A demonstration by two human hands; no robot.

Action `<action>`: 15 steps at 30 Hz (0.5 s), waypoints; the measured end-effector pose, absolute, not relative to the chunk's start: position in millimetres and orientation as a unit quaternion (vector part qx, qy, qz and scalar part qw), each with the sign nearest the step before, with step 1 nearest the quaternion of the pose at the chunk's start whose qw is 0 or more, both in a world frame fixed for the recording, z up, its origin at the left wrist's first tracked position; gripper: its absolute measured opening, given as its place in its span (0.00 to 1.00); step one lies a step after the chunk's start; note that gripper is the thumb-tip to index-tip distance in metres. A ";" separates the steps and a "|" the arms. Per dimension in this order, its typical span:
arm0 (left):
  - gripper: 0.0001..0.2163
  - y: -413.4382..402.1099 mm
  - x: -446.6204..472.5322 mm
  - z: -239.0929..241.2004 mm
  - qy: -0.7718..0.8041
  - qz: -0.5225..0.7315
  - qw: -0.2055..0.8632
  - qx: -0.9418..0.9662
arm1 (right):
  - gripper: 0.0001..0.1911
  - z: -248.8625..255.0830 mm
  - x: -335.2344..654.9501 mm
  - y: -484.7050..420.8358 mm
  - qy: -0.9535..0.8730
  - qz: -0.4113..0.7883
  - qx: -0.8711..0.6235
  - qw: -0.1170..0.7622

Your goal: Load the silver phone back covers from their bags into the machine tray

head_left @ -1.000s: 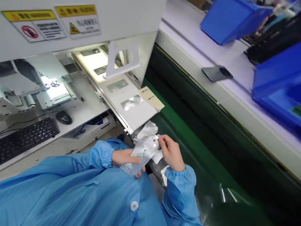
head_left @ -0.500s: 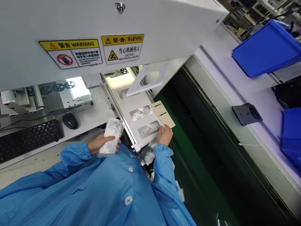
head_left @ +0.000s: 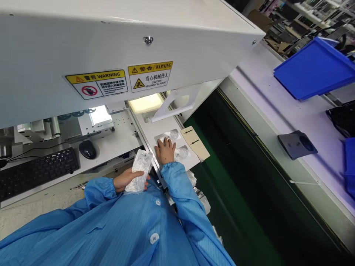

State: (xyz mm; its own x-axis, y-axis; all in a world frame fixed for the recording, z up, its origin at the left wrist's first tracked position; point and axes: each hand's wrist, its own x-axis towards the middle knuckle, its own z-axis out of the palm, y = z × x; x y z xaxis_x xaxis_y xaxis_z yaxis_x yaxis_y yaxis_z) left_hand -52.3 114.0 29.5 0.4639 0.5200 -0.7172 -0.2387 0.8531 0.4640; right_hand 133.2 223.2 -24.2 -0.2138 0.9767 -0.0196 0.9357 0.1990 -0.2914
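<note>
My left hand (head_left: 125, 180) grips a stack of clear plastic blister packs (head_left: 140, 171), held close to my chest in front of the machine. My right hand (head_left: 165, 151) lies flat with fingers spread on the white sliding tray (head_left: 192, 163), pressing on a clear pack (head_left: 169, 136) set in the tray's farther recess. A second clear pack (head_left: 182, 152) sits in the nearer recess, just right of that hand. A beige card (head_left: 195, 142) with two black marks lies at the tray's right edge.
A white machine housing (head_left: 111, 48) with yellow warning labels (head_left: 122, 80) overhangs the tray. A black keyboard (head_left: 36, 173) and mouse (head_left: 87, 149) sit to the left. A green conveyor belt (head_left: 249, 207) runs on the right, with blue bins (head_left: 316, 68) and a grey holder (head_left: 297, 144) beyond.
My right hand has moved from the tray's near right corner up onto the farther pack and flattened. My left hand holds the stack as before. The view has tilted slightly.
</note>
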 end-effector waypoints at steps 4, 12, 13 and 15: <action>0.22 112.7 -57.5 33.2 0.461 0.239 0.843 0.140 | 0.23 -20.5 133.1 227.2 -0.773 0.121 -0.621 0.054; 0.22 115.2 -63.5 29.6 0.460 0.234 0.844 0.145 | 0.24 -10.3 140.0 219.1 -0.741 0.104 -0.658 0.087; 0.23 115.3 -64.2 28.3 0.459 0.232 0.845 0.145 | 0.25 -10.5 144.8 213.9 -0.729 0.097 -0.671 0.093; 0.23 115.6 -64.9 26.3 0.458 0.228 0.847 0.144 | 0.25 -12.8 156.0 200.8 -0.707 0.087 -0.695 0.091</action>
State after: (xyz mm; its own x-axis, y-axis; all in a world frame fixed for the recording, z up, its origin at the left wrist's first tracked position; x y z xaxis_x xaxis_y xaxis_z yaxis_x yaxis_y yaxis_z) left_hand -64.9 115.6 26.3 0.4770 0.5191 -0.7092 -0.2550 0.8540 0.4536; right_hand 156.0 200.8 -12.8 -0.0160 0.9998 0.0080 0.9679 0.0175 -0.2506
